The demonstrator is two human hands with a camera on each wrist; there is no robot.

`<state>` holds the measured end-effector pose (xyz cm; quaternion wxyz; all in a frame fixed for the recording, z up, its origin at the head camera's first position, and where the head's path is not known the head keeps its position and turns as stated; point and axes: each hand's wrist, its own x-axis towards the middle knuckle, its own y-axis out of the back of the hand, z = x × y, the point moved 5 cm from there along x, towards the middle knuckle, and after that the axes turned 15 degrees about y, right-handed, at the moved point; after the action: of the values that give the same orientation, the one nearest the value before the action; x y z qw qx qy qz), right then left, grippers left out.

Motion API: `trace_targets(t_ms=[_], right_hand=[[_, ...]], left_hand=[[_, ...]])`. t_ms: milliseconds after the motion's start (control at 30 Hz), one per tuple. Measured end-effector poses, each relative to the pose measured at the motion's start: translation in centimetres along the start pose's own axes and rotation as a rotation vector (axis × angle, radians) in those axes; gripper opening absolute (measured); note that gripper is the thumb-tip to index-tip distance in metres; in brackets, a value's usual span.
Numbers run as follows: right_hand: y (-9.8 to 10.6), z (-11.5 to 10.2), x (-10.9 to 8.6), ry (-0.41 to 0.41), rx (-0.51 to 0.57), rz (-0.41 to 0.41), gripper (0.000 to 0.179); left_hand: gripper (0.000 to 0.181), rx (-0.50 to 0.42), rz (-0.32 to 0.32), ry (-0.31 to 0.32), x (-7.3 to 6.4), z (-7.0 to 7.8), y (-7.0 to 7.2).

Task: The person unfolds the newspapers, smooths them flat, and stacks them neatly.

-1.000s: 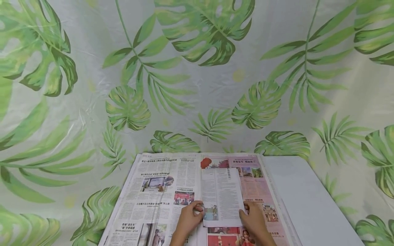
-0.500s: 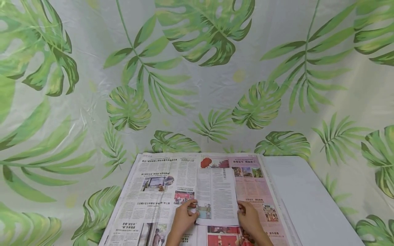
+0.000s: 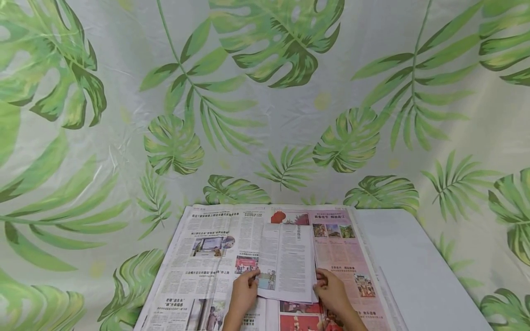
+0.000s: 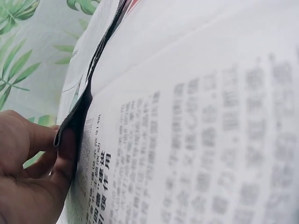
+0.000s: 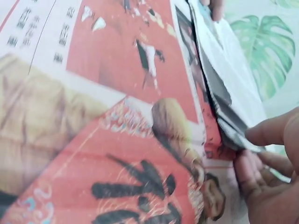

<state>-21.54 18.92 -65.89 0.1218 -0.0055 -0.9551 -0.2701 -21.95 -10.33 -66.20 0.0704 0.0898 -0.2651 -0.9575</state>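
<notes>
A small folded sheet of newspaper (image 3: 294, 262), printed with text columns and a cartoon at its lower left, lies over the middle of a spread newspaper (image 3: 198, 264). My left hand (image 3: 244, 290) pinches its lower left edge; in the left wrist view the left hand (image 4: 28, 172) has thumb and fingers on either side of the fold. At the lower right edge my right hand (image 3: 332, 290) grips the layers. Close up, the right hand (image 5: 275, 163) has its thumb and fingertips at the corner of the layered folded sheet (image 5: 229, 60).
The spread newspaper has a pink page with pictures on the right. A plain white surface (image 3: 418, 276) shows at its right side. Behind stands a pale cloth (image 3: 285, 115) printed with green leaves.
Both hands have shifted left together, carrying the folded sheet left across the spread newspaper. The pink page's pictures show more at its right.
</notes>
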Motion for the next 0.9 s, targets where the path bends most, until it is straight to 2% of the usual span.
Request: trace_targets(t_ms=[233, 433, 567, 767, 833, 900], right_hand=[[0.0, -0.7, 0.2, 0.011, -0.128, -0.025, 0.047], [-0.3, -1.0, -0.1, 0.007, -0.064, -0.079, 0.041], [-0.4, -0.7, -0.5, 0.009, -0.056, -0.081, 0.04], [-0.5, -0.4, -0.7, 0.03, -0.049, -0.063, 0.04], [-0.5, -0.4, -0.7, 0.032, -0.046, -0.061, 0.04], [-0.4, -0.3, -0.7, 0.027, -0.042, -0.063, 0.04]], left_hand=[[0.033, -0.028, 0.097, 0.051, 0.2, -0.1, 0.2], [0.033, -0.016, 0.136, 0.073, 0.3, -0.1, 0.1], [0.033, 0.064, 0.169, 0.041, 0.1, 0.4, -0.2], [0.035, 0.224, 0.285, -0.062, -0.8, 2.2, -1.1], [0.034, 0.251, 0.284, -0.089, -1.1, 2.9, -1.8], [0.034, 0.267, 0.248, -0.102, -1.2, 3.5, -2.6]])
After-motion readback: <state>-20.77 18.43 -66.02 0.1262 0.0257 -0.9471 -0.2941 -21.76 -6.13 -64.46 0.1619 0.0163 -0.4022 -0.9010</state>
